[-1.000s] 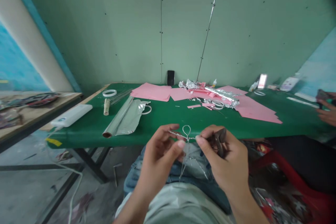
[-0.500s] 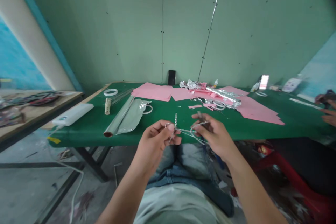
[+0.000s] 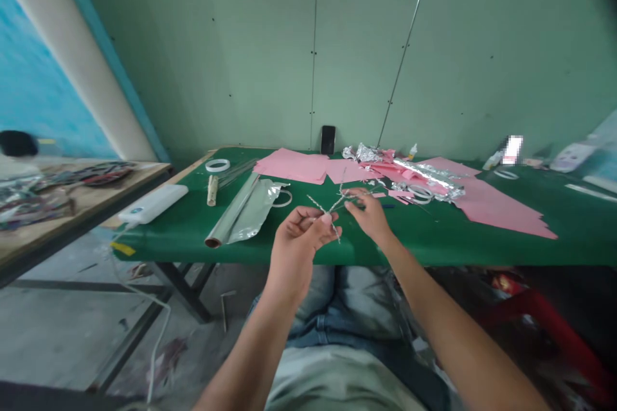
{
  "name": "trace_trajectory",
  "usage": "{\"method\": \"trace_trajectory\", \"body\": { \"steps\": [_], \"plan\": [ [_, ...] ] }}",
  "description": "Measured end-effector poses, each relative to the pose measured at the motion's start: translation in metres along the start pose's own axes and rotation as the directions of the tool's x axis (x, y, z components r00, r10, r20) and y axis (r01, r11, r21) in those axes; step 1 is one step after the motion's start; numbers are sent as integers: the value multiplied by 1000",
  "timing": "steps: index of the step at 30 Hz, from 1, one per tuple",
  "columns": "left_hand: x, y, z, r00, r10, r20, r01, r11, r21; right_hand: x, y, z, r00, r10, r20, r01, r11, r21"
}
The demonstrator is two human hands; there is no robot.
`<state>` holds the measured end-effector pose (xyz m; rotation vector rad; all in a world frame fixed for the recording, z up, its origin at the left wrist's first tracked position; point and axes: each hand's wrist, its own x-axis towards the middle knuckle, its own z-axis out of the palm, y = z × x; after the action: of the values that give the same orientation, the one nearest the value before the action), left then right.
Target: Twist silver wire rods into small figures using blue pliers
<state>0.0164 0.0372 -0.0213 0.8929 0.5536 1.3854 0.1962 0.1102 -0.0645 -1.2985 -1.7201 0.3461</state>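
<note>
- My left hand [image 3: 296, 247] pinches a twisted silver wire figure [image 3: 328, 210] between thumb and fingers, held up before the green worktop [image 3: 414, 237].
- My right hand [image 3: 369, 215] has its fingers [image 3: 357, 196] curled narrowly against the wire; I cannot tell if they grip.
- Nearest on the worktop: a roll of aluminium foil [image 3: 243, 212], with pink paper sheets [image 3: 294, 166] beyond.

No text or labels can be read anywhere in view
</note>
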Motion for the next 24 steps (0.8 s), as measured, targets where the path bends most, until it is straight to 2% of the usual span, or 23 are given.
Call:
{"method": "trace_trajectory", "body": {
  "steps": [5, 8, 10, 12, 14, 17, 19, 22, 24],
  "plan": [
    [-12, 7, 13, 991, 133, -11, -129, 977, 172, -53, -63, -5, 986, -91, -142, 131, 946, 296],
    [-22, 9, 19, 985, 170, -9, -161, 946, 282, -68, -91, -10, 962, 43, -268, 114, 832, 543],
    [-28, 10, 22, 983, 180, -18, -165, 932, 322, -71, -100, -12, 948, 133, -289, 93, 752, 653],
    [-34, 10, 23, 984, 179, -25, -160, 929, 335, -73, -106, -12, 942, 157, -298, 101, 711, 696],
    [-38, 10, 25, 982, 184, -28, -167, 936, 309, -78, -111, -11, 929, 143, -341, 143, 710, 690],
    [-42, 8, 26, 981, 189, -49, -177, 967, 182, -86, -116, -8, 888, 91, -450, 213, 788, 578],
    [-43, 7, 28, 987, 148, -62, -143, 986, 82, -89, -118, -5, 863, 65, -501, 245, 814, 527],
    [-42, 6, 31, 995, 77, -63, -79, 997, -25, -88, -117, 1, 866, 101, -491, 271, 729, 628],
    [-41, 6, 31, 997, 64, -54, -68, 995, -74, -85, -117, 2, 905, 174, -389, 211, 610, 763]
  ]
}}
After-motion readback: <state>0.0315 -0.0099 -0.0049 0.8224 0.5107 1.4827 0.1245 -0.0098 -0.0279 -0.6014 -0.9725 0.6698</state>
